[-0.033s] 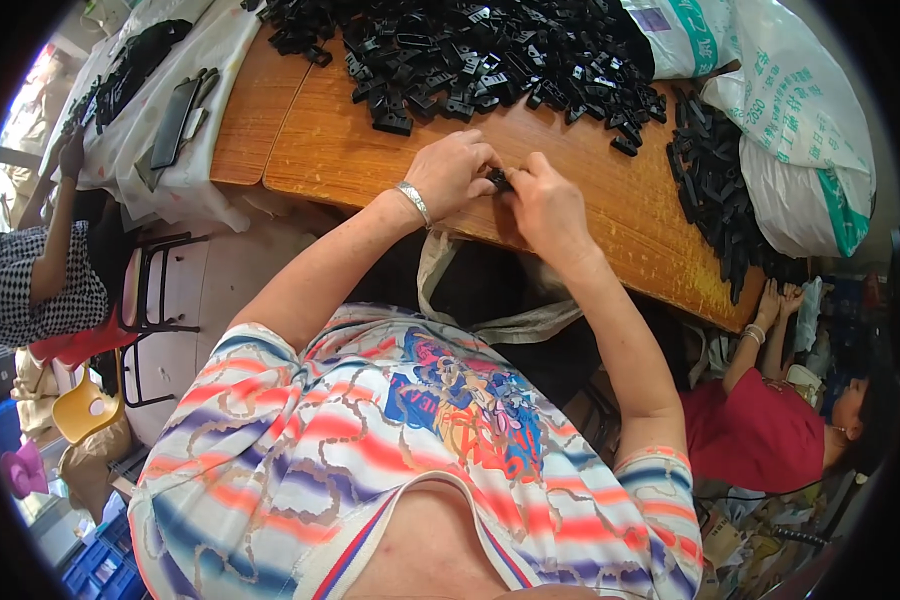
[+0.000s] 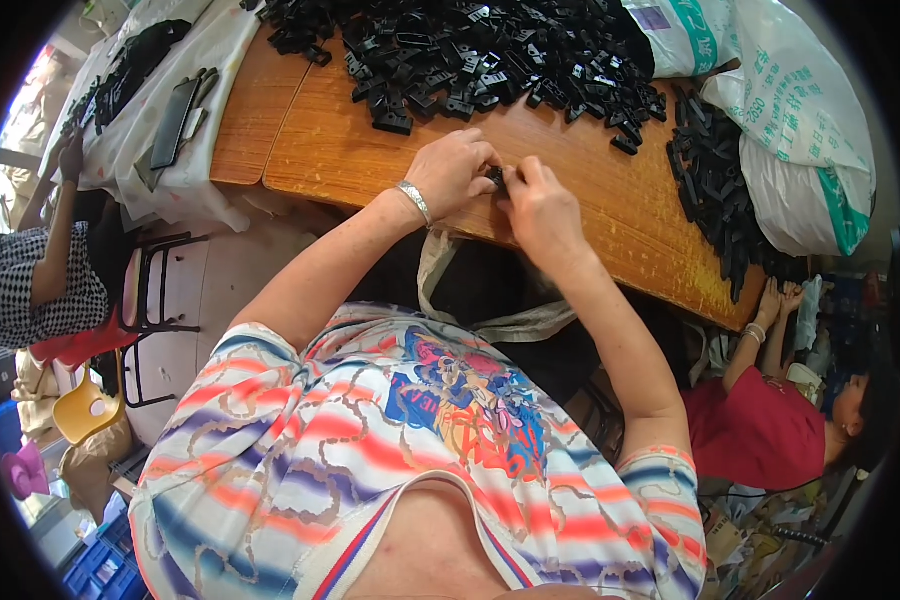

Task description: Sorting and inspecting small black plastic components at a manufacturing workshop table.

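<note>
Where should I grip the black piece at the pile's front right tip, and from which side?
Probably pinch the black piece mid-length across its long sides, coming from the near side: it looks elongated and lies on the table, with the pile just behind it. The right hand is closer.

2 bare hands on the wearer: 1 left hand (image 2: pixel 453 168), 1 right hand (image 2: pixel 547 213). 1 small black part (image 2: pixel 496 177) at the fingertips. 2 piles: 1 of black plastic pieces (image 2: pixel 470 65), 1 of long black strips (image 2: pixel 708 190); too overlapped to count individually. 2 co-workers: 1 checked shirt (image 2: pixel 40 285), 1 red shirt (image 2: pixel 760 430). 1 silver bracelet (image 2: pixel 415 202) on wearer. 1 yellow chair (image 2: pixel 82 410). White-green sacking (image 2: pixel 805 120): 1 or 2 sacks, can't tell.
</note>
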{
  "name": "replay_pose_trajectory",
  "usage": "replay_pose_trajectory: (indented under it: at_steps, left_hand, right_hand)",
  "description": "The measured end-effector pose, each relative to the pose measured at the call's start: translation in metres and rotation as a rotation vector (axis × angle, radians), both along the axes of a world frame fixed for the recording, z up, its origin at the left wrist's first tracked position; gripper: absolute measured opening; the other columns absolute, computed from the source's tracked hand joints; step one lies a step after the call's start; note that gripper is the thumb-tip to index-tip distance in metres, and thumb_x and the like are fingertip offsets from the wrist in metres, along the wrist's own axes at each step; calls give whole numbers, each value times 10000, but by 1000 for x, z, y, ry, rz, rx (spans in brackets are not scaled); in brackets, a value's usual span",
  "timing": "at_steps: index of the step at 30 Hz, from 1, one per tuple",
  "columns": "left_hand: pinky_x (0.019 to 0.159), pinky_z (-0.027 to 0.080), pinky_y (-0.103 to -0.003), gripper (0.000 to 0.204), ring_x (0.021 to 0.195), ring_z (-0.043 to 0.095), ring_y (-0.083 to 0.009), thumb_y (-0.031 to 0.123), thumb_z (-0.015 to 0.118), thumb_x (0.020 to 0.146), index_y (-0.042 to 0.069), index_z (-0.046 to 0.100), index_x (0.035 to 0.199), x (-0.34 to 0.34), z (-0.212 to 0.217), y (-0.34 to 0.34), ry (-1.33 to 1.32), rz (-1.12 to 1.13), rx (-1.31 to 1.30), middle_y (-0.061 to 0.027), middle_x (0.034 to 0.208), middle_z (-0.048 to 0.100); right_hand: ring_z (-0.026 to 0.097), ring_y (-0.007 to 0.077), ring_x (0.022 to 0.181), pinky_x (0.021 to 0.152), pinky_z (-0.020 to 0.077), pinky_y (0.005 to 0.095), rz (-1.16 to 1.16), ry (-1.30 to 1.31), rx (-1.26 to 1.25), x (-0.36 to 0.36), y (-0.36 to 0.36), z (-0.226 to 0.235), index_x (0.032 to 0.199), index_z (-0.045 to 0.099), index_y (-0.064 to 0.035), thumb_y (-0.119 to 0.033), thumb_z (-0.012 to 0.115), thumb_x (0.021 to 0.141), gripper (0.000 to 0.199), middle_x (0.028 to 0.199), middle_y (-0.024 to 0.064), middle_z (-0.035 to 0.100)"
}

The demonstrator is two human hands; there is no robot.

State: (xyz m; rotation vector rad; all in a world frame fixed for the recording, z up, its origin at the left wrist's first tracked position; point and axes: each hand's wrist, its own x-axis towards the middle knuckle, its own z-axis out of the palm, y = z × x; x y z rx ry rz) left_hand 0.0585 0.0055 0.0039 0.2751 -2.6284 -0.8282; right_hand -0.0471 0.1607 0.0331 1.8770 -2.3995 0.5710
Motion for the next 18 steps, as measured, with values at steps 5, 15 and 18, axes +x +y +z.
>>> replay_pose_trajectory:
  at_steps: [5,15,18]
  left_hand:
    - [781,511,-382,222,900,613,-286,150,713,776,57,675,975,0,-1,2,3,30,8,-83,921,606]
    - [830,447,-373,246,1024,555,-243,159,751,772,115,668,998,-3,29,-34,66,250,-479,-46,1024,607]
    - [835,428,-366,261,1001,564,-220,167,770,759,127,650,988,-14,18,-41,-4,298,-567,-29,988,615]
  right_hand:
    - [615,303,942,765,523,391,11,34,-162,-4,4,-9,1108,677,-41,-54,708,788,321,988,110,612]
    - [663,322,794,647,541,394,20,-165,-147,46,85,-12,1045,657,-66,-44,744,759,300,936,115,626]
    - [661,312,781,639,542,385,62,-182,-58,45,94,-26,1041,655,-62,-75,764,751,311,942,106,625]
